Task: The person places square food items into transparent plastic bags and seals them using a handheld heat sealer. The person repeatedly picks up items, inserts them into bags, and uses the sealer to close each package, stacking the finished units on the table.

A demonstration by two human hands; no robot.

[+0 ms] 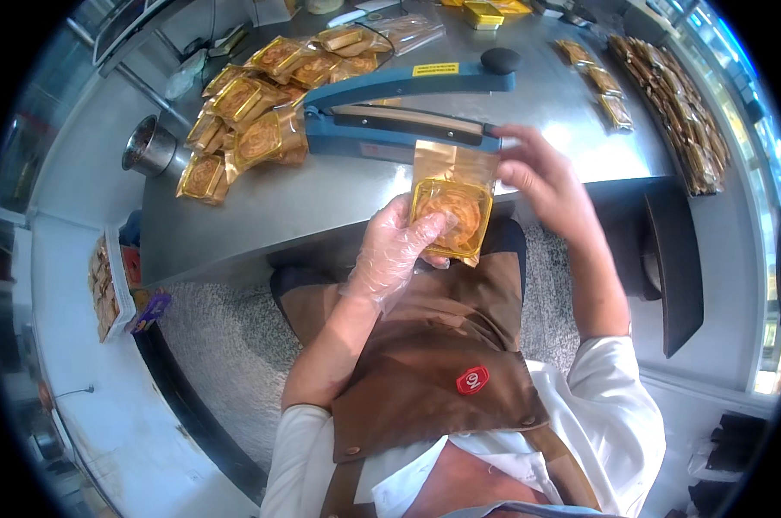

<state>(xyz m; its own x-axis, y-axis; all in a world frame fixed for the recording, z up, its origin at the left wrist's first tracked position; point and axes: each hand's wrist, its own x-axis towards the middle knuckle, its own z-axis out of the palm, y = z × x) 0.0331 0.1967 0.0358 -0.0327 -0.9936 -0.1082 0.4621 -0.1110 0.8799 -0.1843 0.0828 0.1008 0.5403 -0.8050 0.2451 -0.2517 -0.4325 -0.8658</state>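
My left hand (388,246), in a clear plastic glove, grips a packaged round pastry (452,211). The golden-brown pastry sits in a gold tray inside a clear bag, thumb across its front. The bag's upper end stands up against the front of a blue hand-press bag sealer (364,148). The sealer's arm (425,82), with a black knob at its end, is raised. My bare right hand (541,173) is beside the bag's upper right corner and the sealer's right end, thumb and fingers apart; whether it touches the bag I cannot tell.
A heap of bagged pastries (256,112) lies left of the sealer on the metal table (572,160). Three more bagged pieces (602,82) lie at right, beside a long packed row (675,112). A metal canister (148,147) is at the left edge; a black chair (671,268) stands right.
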